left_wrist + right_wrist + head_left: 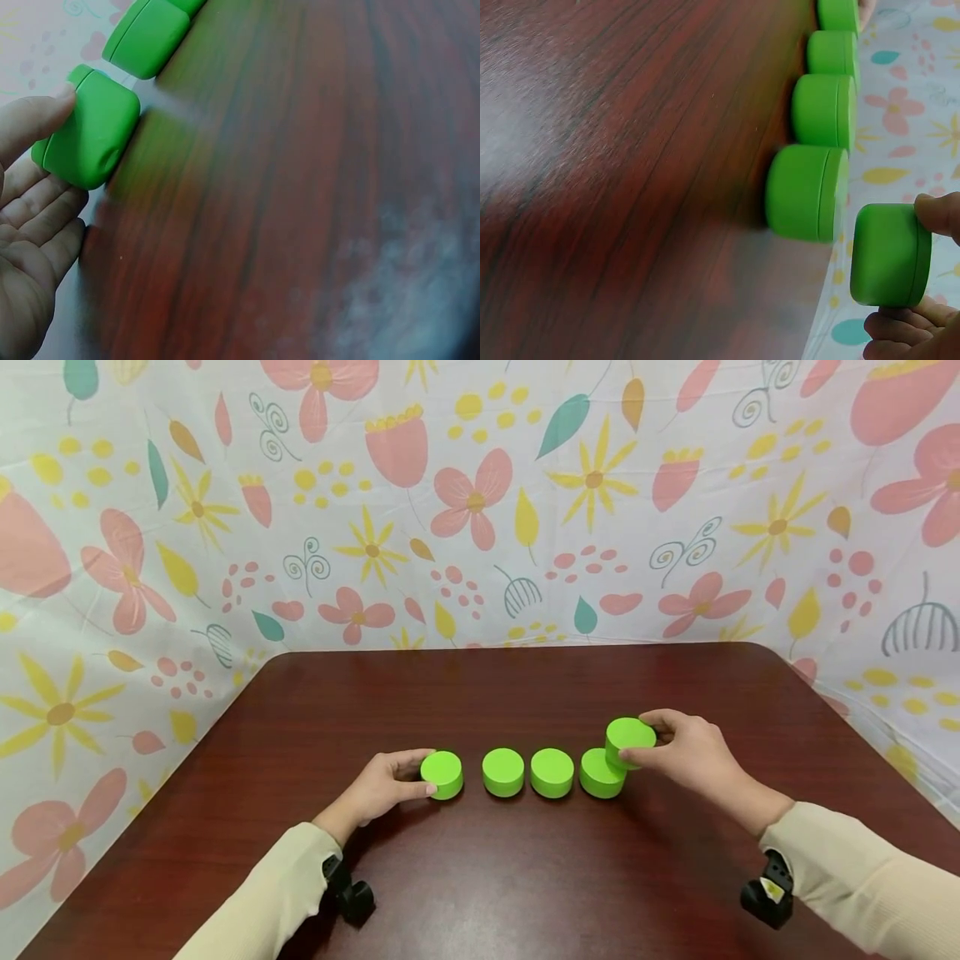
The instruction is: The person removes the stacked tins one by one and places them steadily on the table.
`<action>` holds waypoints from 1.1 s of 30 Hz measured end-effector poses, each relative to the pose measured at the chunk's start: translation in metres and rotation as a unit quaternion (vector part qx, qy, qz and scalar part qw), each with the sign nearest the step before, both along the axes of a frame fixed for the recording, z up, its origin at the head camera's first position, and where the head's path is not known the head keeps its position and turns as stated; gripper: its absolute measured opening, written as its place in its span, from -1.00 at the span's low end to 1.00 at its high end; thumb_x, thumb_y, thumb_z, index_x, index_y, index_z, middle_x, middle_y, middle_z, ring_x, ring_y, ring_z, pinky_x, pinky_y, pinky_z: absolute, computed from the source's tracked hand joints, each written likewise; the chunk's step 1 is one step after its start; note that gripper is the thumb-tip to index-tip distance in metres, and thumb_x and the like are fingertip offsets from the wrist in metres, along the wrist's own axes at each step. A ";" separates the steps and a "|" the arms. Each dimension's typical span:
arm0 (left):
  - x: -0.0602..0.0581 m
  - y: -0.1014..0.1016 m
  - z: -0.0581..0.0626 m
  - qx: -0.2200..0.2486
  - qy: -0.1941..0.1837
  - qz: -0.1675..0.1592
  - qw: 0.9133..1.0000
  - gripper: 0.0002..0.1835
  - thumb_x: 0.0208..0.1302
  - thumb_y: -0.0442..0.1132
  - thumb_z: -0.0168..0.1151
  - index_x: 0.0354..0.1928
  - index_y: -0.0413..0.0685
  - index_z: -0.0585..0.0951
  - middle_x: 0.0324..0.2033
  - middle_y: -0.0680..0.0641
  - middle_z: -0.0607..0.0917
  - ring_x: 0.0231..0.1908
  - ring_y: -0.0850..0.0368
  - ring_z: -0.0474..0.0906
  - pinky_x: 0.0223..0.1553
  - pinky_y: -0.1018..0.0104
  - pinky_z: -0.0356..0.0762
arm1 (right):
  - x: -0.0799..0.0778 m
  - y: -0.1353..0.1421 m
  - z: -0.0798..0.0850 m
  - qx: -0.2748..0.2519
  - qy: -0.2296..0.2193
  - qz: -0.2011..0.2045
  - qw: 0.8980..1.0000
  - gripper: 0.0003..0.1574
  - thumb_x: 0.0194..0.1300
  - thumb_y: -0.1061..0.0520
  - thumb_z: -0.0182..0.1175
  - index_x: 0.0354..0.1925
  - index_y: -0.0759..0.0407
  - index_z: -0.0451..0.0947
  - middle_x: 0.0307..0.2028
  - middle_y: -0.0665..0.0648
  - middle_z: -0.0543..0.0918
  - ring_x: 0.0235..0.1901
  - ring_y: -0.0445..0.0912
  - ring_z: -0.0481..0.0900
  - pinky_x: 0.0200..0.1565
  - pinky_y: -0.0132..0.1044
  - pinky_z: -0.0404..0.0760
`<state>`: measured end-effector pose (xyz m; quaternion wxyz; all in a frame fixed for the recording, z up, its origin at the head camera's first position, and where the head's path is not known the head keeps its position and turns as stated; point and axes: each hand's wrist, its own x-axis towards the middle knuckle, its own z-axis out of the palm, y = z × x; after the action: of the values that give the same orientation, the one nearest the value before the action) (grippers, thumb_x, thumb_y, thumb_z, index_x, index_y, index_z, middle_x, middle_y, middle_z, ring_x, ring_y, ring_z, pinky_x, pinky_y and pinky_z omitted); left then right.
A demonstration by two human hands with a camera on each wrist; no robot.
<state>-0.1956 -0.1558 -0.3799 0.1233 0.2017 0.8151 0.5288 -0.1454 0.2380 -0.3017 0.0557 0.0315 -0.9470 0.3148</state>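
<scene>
My left hand pinches the leftmost green round lidded tin between thumb and fingers, and that tin stands upright on the table. In the left wrist view, the thumb lies at the lid edge of this tin. My right hand grips another green lidded tin by its sides. The right wrist view shows that tin raised off the table. It overlaps the right end tin of the row in the head view. Between the hands also stand two matching tins, a left one and a right one.
The dark reddish-brown table has a glossy top with rounded far corners. A white flower-print cloth hangs behind it and along the sides. Black wrist cameras, one on the left sleeve and one on the right, jut out over the table.
</scene>
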 end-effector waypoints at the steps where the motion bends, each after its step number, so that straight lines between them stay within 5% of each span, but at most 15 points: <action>1: 0.000 0.000 0.000 0.000 -0.001 0.000 1.000 -0.39 0.11 -0.23 0.34 0.22 -0.22 0.41 0.10 -0.23 0.54 0.14 -0.11 0.44 0.01 0.16 0.51 | 0.001 0.002 -0.001 -0.001 -0.001 -0.002 1.000 -0.13 -0.01 -0.16 0.38 0.09 0.40 0.42 -0.12 0.34 0.61 -0.16 0.10 0.58 -0.30 -0.28 0.52; 33: -0.002 0.002 -0.005 0.003 0.005 0.001 1.000 -0.40 0.10 -0.24 0.34 0.21 -0.21 0.43 0.10 -0.21 0.54 0.13 -0.10 0.45 0.06 0.12 0.47 | 0.013 0.030 -0.039 0.000 -0.030 -0.038 0.999 -0.11 -0.03 -0.16 0.40 0.07 0.43 0.41 -0.11 0.39 0.59 -0.14 0.16 0.55 -0.32 -0.25 0.49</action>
<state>-0.1977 -0.1543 -0.3846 0.1181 0.2039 0.8145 0.5302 -0.1326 0.2684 -0.3412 0.0389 -0.0141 -0.9488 0.3133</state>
